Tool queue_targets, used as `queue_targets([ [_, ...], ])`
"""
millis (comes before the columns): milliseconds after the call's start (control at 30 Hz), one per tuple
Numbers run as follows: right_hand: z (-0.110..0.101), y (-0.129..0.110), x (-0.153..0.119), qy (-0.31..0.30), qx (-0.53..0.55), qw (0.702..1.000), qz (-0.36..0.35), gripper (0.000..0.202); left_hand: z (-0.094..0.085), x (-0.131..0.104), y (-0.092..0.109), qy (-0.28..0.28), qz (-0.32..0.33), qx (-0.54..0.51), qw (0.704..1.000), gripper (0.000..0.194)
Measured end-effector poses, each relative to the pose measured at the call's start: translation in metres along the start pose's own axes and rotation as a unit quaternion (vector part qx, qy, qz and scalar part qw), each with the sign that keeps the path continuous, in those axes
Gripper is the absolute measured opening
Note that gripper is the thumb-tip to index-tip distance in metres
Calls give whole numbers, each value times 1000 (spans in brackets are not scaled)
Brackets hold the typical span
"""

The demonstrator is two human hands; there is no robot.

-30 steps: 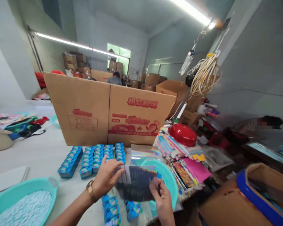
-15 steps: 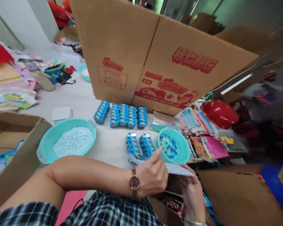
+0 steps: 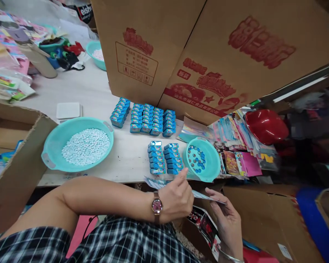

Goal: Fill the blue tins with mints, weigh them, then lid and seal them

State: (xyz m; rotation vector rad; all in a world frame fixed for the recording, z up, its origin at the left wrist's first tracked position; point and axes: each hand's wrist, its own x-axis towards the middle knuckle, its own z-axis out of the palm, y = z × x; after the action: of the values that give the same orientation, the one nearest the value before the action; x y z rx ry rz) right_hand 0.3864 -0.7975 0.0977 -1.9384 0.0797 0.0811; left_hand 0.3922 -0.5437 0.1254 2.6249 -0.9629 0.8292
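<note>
A thin striped sheet (image 3: 201, 195) is held near the table's front edge. My left hand (image 3: 177, 197), with a watch on its wrist, is closed at the sheet, its index finger raised along it. My right hand (image 3: 227, 219) grips the sheet's right end between thumb and fingers. Just beyond stand two rows of small blue boxes (image 3: 157, 159). To their right, a turquoise basin (image 3: 212, 164) holds small blue round pieces (image 3: 199, 166). Further back are more rows of blue boxes (image 3: 146, 120).
A large cardboard box (image 3: 159, 44) stands across the back. At left are a basin of pale pieces (image 3: 84, 148), white squares (image 3: 68, 110) and an open carton (image 3: 19, 146). Colourful packets (image 3: 233, 135) and a red bowl (image 3: 265, 126) lie right.
The view has tipped downward and come closer to the table. Both hands still hold the sheet; my right hand has turned slightly, with its fingers on the sheet's edge.
</note>
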Motion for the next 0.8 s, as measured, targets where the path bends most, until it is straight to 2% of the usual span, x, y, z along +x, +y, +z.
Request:
queue_targets([
  [67, 0, 2, 2, 2, -10, 1000, 21, 20, 3, 3, -14, -10, -23, -6, 1000, 25],
  [133, 4, 0, 6, 3, 10, 999, 49, 23, 5, 7, -33, -47, -59, -22, 997, 26],
  [233, 12, -8, 17, 14, 93, 993, 71, 26, 10, 15, -60, -109, -118, -134, 978, 22],
  [300, 17, -17, 27, 29, 144, 987, 69, 28, 13, 20, -72, -120, -156, -246, 949, 20],
  [467, 21, -40, 52, 25, 182, 982, 37, 32, 17, 31, -84, -145, -265, -445, 843, 25],
  [533, 21, -48, 59, 11, 186, 982, 19, 32, 17, 38, -86, -161, -275, -504, 803, 32],
  [600, 19, -53, 66, -2, 195, 981, 1, 32, 16, 48, -87, -168, -261, -540, 782, 39],
  [667, 18, -58, 73, -13, 199, 980, -12, 32, 14, 59, -89, -166, -230, -528, 801, 39],
  [800, 12, -65, 89, -12, 160, 986, -51, 33, 9, 76, -89, -136, -171, -420, 881, 32],
])
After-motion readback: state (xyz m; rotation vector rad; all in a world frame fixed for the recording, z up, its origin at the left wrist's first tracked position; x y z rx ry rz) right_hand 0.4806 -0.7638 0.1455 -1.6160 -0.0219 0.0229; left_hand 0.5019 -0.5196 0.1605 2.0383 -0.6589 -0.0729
